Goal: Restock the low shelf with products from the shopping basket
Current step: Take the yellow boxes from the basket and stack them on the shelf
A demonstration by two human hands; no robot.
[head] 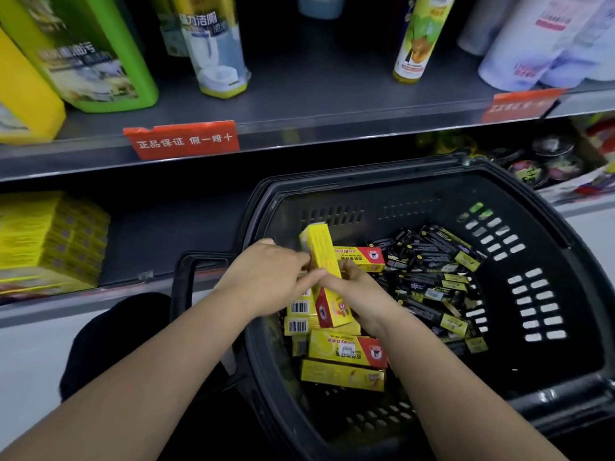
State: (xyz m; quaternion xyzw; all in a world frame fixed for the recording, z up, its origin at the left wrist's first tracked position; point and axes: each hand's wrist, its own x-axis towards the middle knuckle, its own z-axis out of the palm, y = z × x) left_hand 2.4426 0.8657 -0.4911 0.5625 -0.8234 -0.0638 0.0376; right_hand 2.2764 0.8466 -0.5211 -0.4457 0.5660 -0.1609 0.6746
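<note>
The upper shelf [299, 104] is carrying a green bottle [90, 61], a yellow bottle [23, 104], a toilet-cleaner bottle [213, 51], a spray can [419, 38] and a cluster of white bottles [532, 51]. Two red tags [183, 139] are hanging from its front edge. Beneath it, the low shelf [159, 241] is holding a blurred stack of yellow cartons [50, 241] at the far left. Dark round packs [545, 161] are sitting at the far right.

The black shopping basket [366, 176] is standing in front of the low shelf. Its far rim and its folded handle [183, 281] are lying between the hands and the shelf's open middle.

Over the basket's left half, both hands are gripping one yellow box [321, 254]. The box is standing nearly upright, with its red-marked lower end down among the boxes in the basket. The left hand [273, 277] is pinching it from the left, thumb lying across its face. The right hand [356, 291] is curling round it from the right, just below the left thumb.

Besides the held box, at least six yellow boxes [346, 349] are lying in the basket, one behind the hands and the rest below them. A loose heap of black boxes [432, 277], well over a dozen, is filling the basket's right side.
</note>
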